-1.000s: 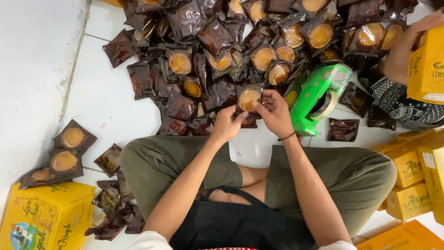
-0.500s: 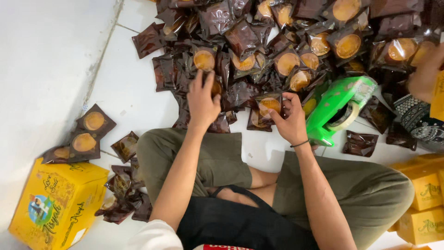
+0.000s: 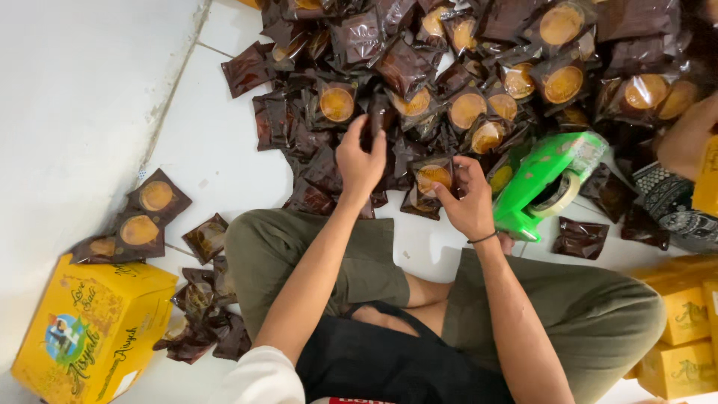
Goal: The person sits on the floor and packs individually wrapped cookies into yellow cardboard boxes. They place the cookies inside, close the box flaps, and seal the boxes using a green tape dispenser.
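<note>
**Two hands in a big pile of brown cookie packs**

You sit with crossed legs on the white tile floor [image 3: 187,142], which fills the left side and the middle of the frame. Your green trousers [image 3: 598,314] take up the lower middle.

A big pile of dark brown packs [image 3: 479,67] covers the top of the frame. Many of them show a round orange cookie through a clear window.

At the lower left stands a yellow box [image 3: 90,329] with a picture on it. More yellow boxes [image 3: 684,337] sit at the lower right edge.

A bright green tape roller [image 3: 542,183] lies right of the middle, just beside your right wrist.

Some brown packs [image 3: 149,213] lie apart at the left, by the wall, and a small heap [image 3: 202,314] sits next to your left knee.

Your left hand [image 3: 360,161] is in the middle of the frame, at the near edge of the pile. Its fingers pinch a dark pack [image 3: 376,120] and hold it up on end.

Your right hand [image 3: 470,198] is just right of it. Its fingers and thumb pinch a pack with a round cookie [image 3: 432,178].

Another person's arm [image 3: 684,138] shows at the right edge.
</note>
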